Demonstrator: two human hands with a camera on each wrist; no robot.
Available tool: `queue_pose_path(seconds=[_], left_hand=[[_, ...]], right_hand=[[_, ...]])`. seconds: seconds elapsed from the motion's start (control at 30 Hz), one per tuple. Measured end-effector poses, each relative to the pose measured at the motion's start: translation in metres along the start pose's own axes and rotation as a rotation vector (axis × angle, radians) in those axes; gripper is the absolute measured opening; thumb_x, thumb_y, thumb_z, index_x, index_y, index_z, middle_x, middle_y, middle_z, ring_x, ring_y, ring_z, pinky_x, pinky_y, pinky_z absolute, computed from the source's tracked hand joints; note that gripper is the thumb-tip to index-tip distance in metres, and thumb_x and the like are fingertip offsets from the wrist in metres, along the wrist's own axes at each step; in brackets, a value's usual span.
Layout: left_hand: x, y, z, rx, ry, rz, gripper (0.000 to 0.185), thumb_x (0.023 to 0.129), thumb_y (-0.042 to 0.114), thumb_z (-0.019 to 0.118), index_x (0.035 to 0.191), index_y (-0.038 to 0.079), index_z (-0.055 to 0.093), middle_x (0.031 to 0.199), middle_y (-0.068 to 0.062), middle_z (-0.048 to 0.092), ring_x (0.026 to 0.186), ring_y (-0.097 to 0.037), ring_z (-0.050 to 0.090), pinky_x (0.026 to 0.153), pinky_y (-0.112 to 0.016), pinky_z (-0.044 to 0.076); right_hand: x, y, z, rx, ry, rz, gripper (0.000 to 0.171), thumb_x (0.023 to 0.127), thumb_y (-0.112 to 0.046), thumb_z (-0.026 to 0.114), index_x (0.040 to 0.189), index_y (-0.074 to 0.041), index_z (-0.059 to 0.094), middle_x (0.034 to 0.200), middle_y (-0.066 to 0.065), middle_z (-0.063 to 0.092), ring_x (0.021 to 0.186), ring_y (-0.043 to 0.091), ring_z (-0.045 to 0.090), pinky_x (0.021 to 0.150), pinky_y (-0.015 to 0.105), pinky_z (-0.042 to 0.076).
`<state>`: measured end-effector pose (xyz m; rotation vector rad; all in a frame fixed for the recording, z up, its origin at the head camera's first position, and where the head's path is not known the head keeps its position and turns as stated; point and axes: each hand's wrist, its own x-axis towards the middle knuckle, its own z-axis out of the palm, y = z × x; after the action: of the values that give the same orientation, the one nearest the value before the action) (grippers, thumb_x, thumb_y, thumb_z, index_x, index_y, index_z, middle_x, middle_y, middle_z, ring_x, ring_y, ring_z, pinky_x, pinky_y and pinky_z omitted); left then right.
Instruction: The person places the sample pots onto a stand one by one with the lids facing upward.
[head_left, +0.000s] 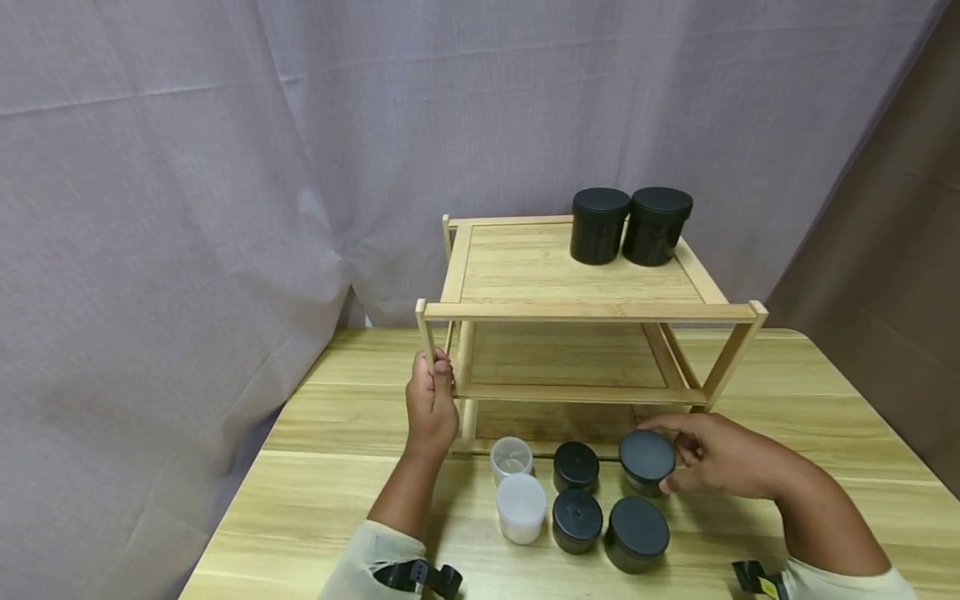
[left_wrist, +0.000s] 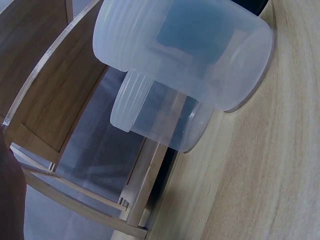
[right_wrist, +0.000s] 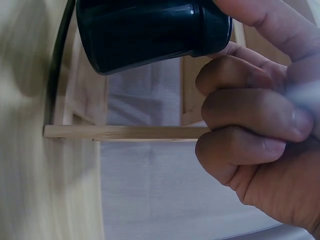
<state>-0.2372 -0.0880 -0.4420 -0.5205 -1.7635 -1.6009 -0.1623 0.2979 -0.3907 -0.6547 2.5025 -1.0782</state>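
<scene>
My left hand (head_left: 432, 408) grips the front left post of a three-tier bamboo rack (head_left: 585, 312). With thumb and index finger, my right hand (head_left: 723, 458) pinches a wide black lidded jar (head_left: 647, 460) at its lid, close to the rack's lower right front. The other right fingers are curled beside this jar in the right wrist view. Nearer me sits another wide black jar (head_left: 637, 533). To its left are two smaller black jars (head_left: 577, 521), one behind the other. Two translucent jars (left_wrist: 185, 55) stand at the left end, large in the left wrist view.
Two larger black jars (head_left: 600, 225) stand side by side on the rack's top shelf, toward the back right. The rack rests on a wooden table (head_left: 322, 467). A grey curtain (head_left: 300, 167) hangs behind and to the left.
</scene>
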Motion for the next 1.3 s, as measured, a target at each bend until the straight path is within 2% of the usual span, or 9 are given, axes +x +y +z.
queue_pose_path(seconds=[0.2, 0.5, 0.7, 0.83, 1.07, 1.3], left_hand=[[0.000, 0.000, 0.000, 0.004, 0.001, 0.003, 0.054, 0.116, 0.038, 0.042, 0.108, -0.014, 0.053, 0.074, -0.020, 0.049, 0.069, -0.005, 0.045, 0.060, -0.022, 0.041], [0.000, 0.000, 0.000, 0.007, 0.003, -0.001, 0.056, 0.115, 0.041, 0.042, 0.108, -0.014, 0.053, 0.074, -0.019, 0.050, 0.070, -0.005, 0.046, 0.061, -0.022, 0.042], [-0.001, -0.002, 0.000, 0.011, -0.001, -0.002, 0.052, 0.116, 0.037, 0.041, 0.107, -0.013, 0.054, 0.073, -0.019, 0.049, 0.068, -0.005, 0.045, 0.059, -0.022, 0.041], [0.000, -0.001, 0.000, 0.005, -0.001, -0.004, 0.053, 0.116, 0.037, 0.041, 0.107, -0.013, 0.053, 0.073, -0.019, 0.049, 0.068, -0.005, 0.045, 0.059, -0.021, 0.041], [-0.001, -0.001, 0.001, 0.005, 0.006, -0.005, 0.053, 0.116, 0.039, 0.042, 0.106, -0.012, 0.053, 0.074, -0.020, 0.050, 0.068, -0.006, 0.046, 0.059, -0.021, 0.042], [-0.001, -0.002, 0.001, 0.002, 0.004, 0.002, 0.050, 0.116, 0.036, 0.042, 0.106, -0.013, 0.053, 0.074, -0.020, 0.050, 0.068, -0.009, 0.046, 0.059, -0.022, 0.043]], right_hand=[[-0.007, -0.010, -0.003, -0.088, 0.032, -0.048, 0.073, 0.091, -0.029, 0.091, 0.151, -0.002, 0.059, 0.080, -0.007, 0.054, 0.067, 0.002, 0.047, 0.056, 0.027, 0.039], [-0.015, -0.027, -0.002, -0.223, 0.125, -0.065, 0.072, 0.088, -0.023, 0.092, 0.151, -0.010, 0.061, 0.073, -0.012, 0.047, 0.064, 0.000, 0.043, 0.057, 0.026, 0.036], [-0.021, -0.039, 0.002, -0.251, 0.168, -0.046, 0.072, 0.087, -0.025, 0.093, 0.151, -0.016, 0.062, 0.071, -0.012, 0.044, 0.061, 0.000, 0.039, 0.055, 0.025, 0.035], [-0.024, -0.047, 0.006, -0.299, 0.211, -0.082, 0.073, 0.086, -0.029, 0.095, 0.150, -0.016, 0.062, 0.071, -0.015, 0.042, 0.061, -0.002, 0.036, 0.054, 0.024, 0.034], [-0.032, -0.063, 0.010, -0.326, 0.261, -0.093, 0.066, 0.085, -0.034, 0.096, 0.143, -0.026, 0.066, 0.070, -0.017, 0.040, 0.061, -0.003, 0.035, 0.054, 0.025, 0.034], [-0.040, -0.073, 0.017, -0.344, 0.322, -0.139, 0.070, 0.081, -0.028, 0.099, 0.143, -0.032, 0.067, 0.070, -0.021, 0.031, 0.060, -0.006, 0.028, 0.052, 0.023, 0.032]])
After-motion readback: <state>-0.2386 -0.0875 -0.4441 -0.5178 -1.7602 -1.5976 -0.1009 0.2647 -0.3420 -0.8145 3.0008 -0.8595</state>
